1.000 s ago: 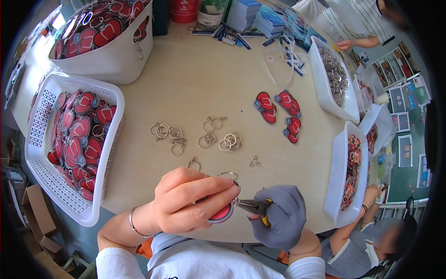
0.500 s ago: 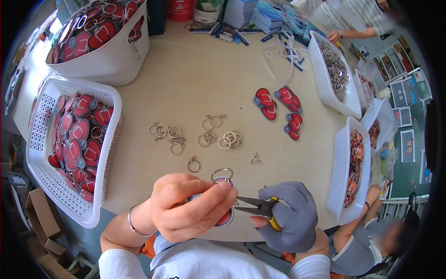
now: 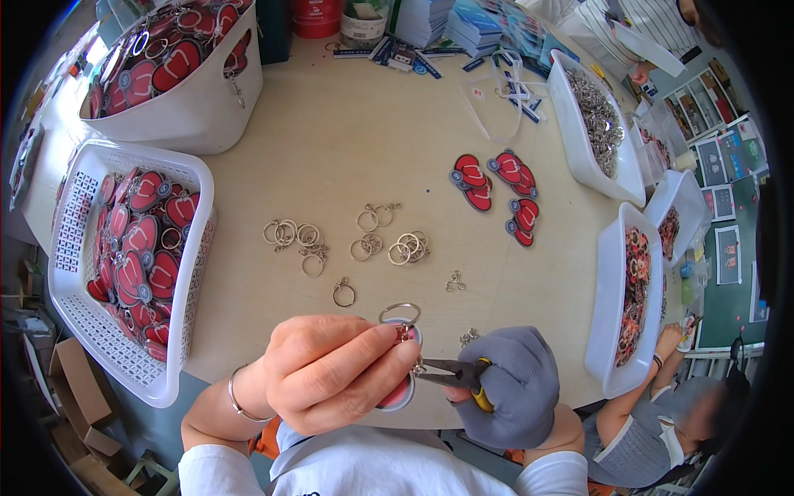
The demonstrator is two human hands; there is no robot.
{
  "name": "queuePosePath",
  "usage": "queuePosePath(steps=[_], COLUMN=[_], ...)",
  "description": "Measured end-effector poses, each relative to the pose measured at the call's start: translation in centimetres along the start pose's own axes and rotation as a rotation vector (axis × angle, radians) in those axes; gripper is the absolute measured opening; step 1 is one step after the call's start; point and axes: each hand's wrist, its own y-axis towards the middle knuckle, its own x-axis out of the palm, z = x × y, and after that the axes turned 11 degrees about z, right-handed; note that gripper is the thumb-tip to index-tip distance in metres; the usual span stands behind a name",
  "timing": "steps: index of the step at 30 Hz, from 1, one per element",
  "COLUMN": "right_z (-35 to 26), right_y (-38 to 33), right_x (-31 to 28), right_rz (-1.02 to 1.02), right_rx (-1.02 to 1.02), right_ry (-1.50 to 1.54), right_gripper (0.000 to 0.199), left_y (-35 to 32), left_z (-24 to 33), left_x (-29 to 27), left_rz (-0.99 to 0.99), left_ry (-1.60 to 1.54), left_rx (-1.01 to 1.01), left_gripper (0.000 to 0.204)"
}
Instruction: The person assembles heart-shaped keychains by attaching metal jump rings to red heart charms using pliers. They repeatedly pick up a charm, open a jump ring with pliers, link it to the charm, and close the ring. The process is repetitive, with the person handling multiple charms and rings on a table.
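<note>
My left hand (image 3: 339, 372) is closed on a red flip-flop keychain charm (image 3: 399, 392), mostly hidden by the fingers. A metal split ring (image 3: 400, 313) stands out above the fingertips. My right hand (image 3: 514, 384), in a grey glove, grips pliers (image 3: 463, 374) with yellow handles and dark jaws. The jaw tips meet small metal links at the charm's edge; whether they clamp a link cannot be made out. Ahead of my hands lie loose split rings with chains (image 3: 409, 247), a single ring (image 3: 344, 292) and small metal links (image 3: 456, 281). Several red flip-flop charms (image 3: 513, 169) rest to the right.
On the left stand a white basket (image 3: 203, 186) and a white bin (image 3: 240, 107), both full of red charms. White trays (image 3: 612, 382) line the right side, one holding metal rings and chains (image 3: 594, 116). Two other people work at the right. Booklets (image 3: 426, 21) are stacked at the back.
The pliers' jaws have drawn closer together at the charm's edge. My right hand has shifted slightly left, and the ring above my left fingers has moved a little to the right.
</note>
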Motion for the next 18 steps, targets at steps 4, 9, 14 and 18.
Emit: queuePosePath(steps=[4, 9, 14, 18], right_z=[-0.01, 0.42, -0.22, -0.52], right_y=[0.06, -0.19, 0.17, 0.34], right_x=[0.05, -0.30, 0.17, 0.05], right_rz=[0.011, -0.039, -0.007, 0.002], right_rx=[-0.007, -0.015, -0.019, 0.022], right_ry=[-0.001, 0.055, -0.017, 0.001], right_gripper=[0.021, 0.022, 0.024, 0.026], left_y=[0.15, 0.29, -0.04, -0.28], left_z=[0.07, -0.04, -0.09, -0.35], left_x=[-0.31, 0.02, -0.17, 0.34], left_rz=[-0.026, 0.007, 0.063, 0.105], left_ry=[0.003, 0.025, 0.059, 0.087], left_rx=[-0.022, -0.012, 0.006, 0.058], left_gripper=[0.031, 0.020, 0.023, 0.023])
